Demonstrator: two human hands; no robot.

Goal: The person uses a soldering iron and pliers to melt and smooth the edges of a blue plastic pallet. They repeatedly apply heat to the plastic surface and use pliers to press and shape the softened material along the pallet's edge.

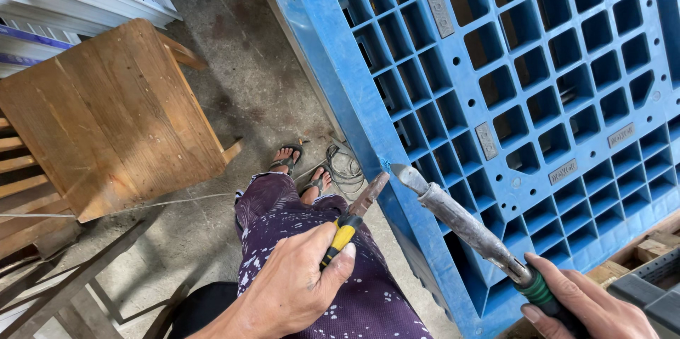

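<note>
The left hand (294, 286) grips pliers (354, 222) by the yellow handle. The right hand (588, 303) clenches a soldering iron (460, 222) by its green handle; both tips meet at the edge of the blue plastic pallet (538, 98).

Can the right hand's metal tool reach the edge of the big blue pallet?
Probably yes: the right hand holds the metal tool with its tip right by the blue pallet edge, nothing between.

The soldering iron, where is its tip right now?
In the head view, the soldering iron held in the right hand has its tip at the blue pallet's left edge, beside the pliers in the left hand.
</note>
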